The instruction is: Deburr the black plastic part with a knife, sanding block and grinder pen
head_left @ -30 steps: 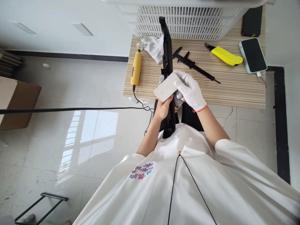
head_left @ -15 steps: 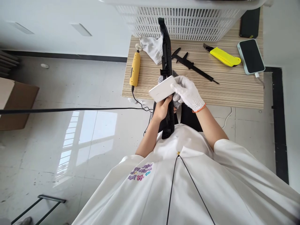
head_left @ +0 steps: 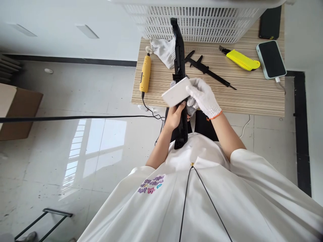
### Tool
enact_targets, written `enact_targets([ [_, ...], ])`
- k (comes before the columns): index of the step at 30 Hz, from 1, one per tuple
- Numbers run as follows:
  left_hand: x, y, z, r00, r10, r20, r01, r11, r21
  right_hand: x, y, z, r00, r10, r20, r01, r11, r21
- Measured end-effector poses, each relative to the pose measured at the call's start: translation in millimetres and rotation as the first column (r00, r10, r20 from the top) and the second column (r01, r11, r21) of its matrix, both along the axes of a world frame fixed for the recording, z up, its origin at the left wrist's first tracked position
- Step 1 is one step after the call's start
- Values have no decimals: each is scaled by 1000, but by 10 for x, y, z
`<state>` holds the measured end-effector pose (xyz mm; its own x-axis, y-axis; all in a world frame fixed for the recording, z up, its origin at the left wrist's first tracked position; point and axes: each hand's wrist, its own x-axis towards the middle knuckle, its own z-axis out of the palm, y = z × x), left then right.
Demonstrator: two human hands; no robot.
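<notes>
A long black plastic part [head_left: 179, 57] runs from near the basket down to my lap. My bare left hand [head_left: 174, 117] is closed around its lower half, thumb on top. In my gloved right hand [head_left: 203, 94], a flat white rectangular plate [head_left: 176, 91] is pinched at its right end. The plate lies tilted across the black part, just above my left fingers, and hides some of it. Whether the plate touches the part I cannot tell. Grey fabric [head_left: 191, 111] shows behind the part, partly covered by my right hand.
On the wooden table [head_left: 252, 97] lie a yellow rotary tool [head_left: 145, 74] with its cord, a white glove [head_left: 164, 50], a black caliper [head_left: 208, 70], a yellow utility knife [head_left: 242, 60] and two phones [head_left: 272, 59] [head_left: 270, 23]. A white basket [head_left: 202, 25] stands at the back.
My right hand has shifted slightly up and to the right with the white plate. My left hand and the black part stay about where they were.
</notes>
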<state>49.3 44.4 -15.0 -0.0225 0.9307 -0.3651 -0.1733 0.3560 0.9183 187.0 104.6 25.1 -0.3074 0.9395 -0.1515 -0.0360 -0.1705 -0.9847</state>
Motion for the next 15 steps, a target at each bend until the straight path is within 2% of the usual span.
enact_targets([
  [2,-2,1,1,1000,17,10,-17,1000,25,8,-2,6,1000,-7,-10,7,1000,-1],
  [5,-5,2,-3,1000,-13,-5,13,999,-48,10,0,0,997,74,12,-74,997,-2],
  [9,-3,3,-5,1000,20,-10,-20,1000,1,0,11,-20,999,-36,-11,35,999,-6],
  [13,-2,3,3,1000,-18,-12,18,999,-33,-7,6,-24,1000,21,15,-21,1000,8],
  [15,-5,2,2,1000,5,-15,-5,1000,3,-12,3,-31,1000,-9,15,9,999,31],
])
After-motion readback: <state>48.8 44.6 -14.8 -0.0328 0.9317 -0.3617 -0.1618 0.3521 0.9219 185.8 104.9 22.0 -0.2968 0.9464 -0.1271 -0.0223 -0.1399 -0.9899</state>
